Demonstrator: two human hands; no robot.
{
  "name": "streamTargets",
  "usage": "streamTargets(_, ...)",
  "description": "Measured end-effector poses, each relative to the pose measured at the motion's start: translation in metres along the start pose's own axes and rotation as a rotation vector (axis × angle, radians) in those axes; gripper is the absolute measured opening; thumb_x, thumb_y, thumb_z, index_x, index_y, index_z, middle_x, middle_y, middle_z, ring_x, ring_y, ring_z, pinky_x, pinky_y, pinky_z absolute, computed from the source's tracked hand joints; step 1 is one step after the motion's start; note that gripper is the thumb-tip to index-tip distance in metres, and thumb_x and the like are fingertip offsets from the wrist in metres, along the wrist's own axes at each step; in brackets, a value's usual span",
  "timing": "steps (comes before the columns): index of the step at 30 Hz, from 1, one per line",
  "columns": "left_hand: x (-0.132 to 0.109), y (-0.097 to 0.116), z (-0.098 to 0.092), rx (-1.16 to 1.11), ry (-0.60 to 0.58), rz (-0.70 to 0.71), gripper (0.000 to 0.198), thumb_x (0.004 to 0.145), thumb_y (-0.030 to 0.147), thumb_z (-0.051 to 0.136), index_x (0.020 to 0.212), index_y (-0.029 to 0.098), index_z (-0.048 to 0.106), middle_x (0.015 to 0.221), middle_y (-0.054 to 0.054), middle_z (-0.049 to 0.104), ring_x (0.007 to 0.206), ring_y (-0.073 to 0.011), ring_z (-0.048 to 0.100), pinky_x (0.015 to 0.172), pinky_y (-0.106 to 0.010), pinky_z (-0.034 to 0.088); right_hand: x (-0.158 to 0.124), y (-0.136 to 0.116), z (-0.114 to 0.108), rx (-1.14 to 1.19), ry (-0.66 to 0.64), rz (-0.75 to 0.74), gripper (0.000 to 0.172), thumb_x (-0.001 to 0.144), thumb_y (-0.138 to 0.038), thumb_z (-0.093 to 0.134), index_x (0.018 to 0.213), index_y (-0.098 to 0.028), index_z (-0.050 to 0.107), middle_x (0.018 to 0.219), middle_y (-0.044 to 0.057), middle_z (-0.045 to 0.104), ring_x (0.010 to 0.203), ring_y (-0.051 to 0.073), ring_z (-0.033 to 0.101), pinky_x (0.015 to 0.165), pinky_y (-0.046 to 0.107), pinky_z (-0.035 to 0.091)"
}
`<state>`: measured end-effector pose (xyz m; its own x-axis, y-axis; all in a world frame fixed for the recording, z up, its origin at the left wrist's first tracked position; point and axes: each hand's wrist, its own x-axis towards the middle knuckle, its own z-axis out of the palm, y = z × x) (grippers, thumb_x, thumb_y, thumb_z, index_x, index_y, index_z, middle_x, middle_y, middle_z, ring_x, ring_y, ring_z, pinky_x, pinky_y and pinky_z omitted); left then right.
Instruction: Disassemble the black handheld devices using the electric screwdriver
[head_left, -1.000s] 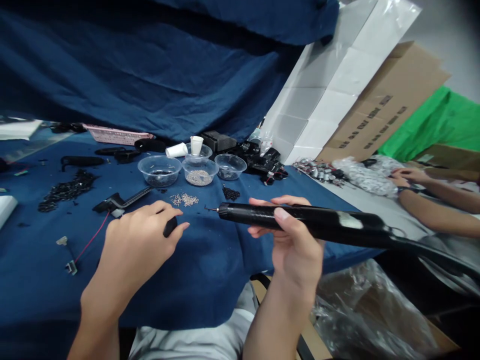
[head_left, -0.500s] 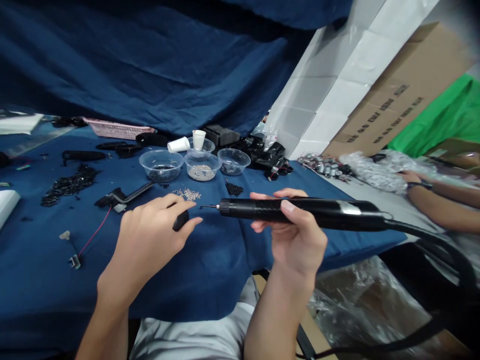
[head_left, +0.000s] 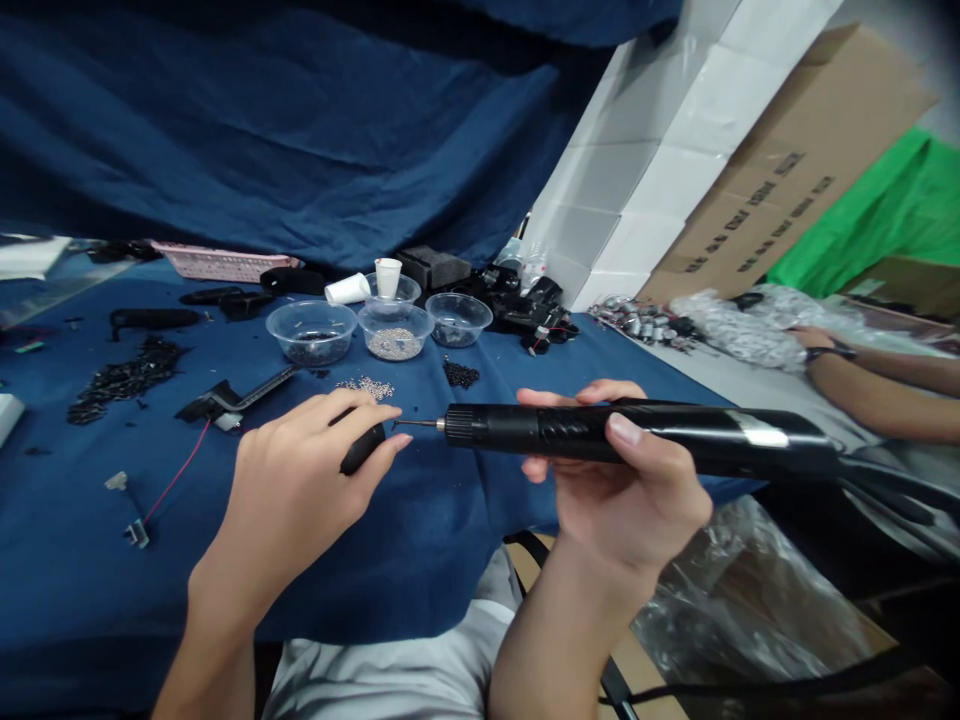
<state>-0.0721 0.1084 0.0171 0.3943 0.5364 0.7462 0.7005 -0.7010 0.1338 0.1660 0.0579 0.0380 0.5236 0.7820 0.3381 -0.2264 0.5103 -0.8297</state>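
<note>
Right hand (head_left: 611,505) closed around black rotary-tool handpiece (head_left: 675,430); left hand (head_left: 292,490) in narrow pinch on small black plastic part (head_left: 363,449).
Handpiece level above navy tablecloth (head_left: 420,590), fingers wrapped mid-barrel, thin steel bit (head_left: 417,424) just apart from the part. Barrel looks stiff and fairly light; rear cable (head_left: 900,480) likely drags, so best hold sits ahead of silver band (head_left: 761,430). Part probably light, small, easily dropped. Clear plastic bowl of metal beads (head_left: 395,345) farther out.
</note>
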Motion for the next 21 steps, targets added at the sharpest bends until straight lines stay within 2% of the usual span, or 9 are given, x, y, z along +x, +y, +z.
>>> streamTargets(8,0.001,0.000,-0.002,-0.031,-0.004,0.020,0.023,0.113,0.028,0.065,0.112,0.023,0.087,0.118,-0.004,0.087,0.102,-0.0254,0.085,0.073,-0.036,0.058,0.000,-0.002,-0.001,-0.023,-0.001,-0.012,0.015,0.068,-0.035,0.078,0.079,-0.026,0.072,0.082,0.007,0.088,0.036,0.024,0.068,0.033,0.032,0.052)
streamTargets(17,0.002,-0.003,-0.011,-0.174,-0.079,0.067,0.023,0.113,0.027,0.066,0.116,0.025,0.088,0.121,-0.004,0.084,0.106,-0.0211,0.082,0.089,-0.033,0.058,0.001,-0.007,-0.009,-0.022,-0.050,-0.032,0.018,0.072,-0.039,0.081,0.079,-0.025,0.072,0.084,0.007,0.088,0.033,0.023,0.065,0.033,0.032,0.050)
streamTargets(19,0.003,-0.002,-0.014,-0.228,-0.101,0.084,0.024,0.113,0.026,0.065,0.119,0.026,0.088,0.122,-0.003,0.083,0.106,-0.0186,0.082,0.091,-0.030,0.057,0.002,-0.005,-0.011,-0.009,-0.034,-0.031,0.017,0.072,-0.039,0.080,0.078,-0.025,0.073,0.083,0.007,0.088,0.032,0.021,0.062,0.032,0.032,0.047)
streamTargets(21,0.004,-0.001,-0.017,-0.278,-0.114,0.104,0.025,0.113,0.024,0.065,0.118,0.027,0.089,0.121,-0.002,0.083,0.104,-0.0160,0.081,0.092,-0.027,0.057,0.003,-0.003,-0.012,0.008,0.006,-0.021,0.018,0.073,-0.040,0.079,0.081,-0.025,0.076,0.081,0.007,0.088,0.030,0.019,0.058,0.029,0.029,0.039)
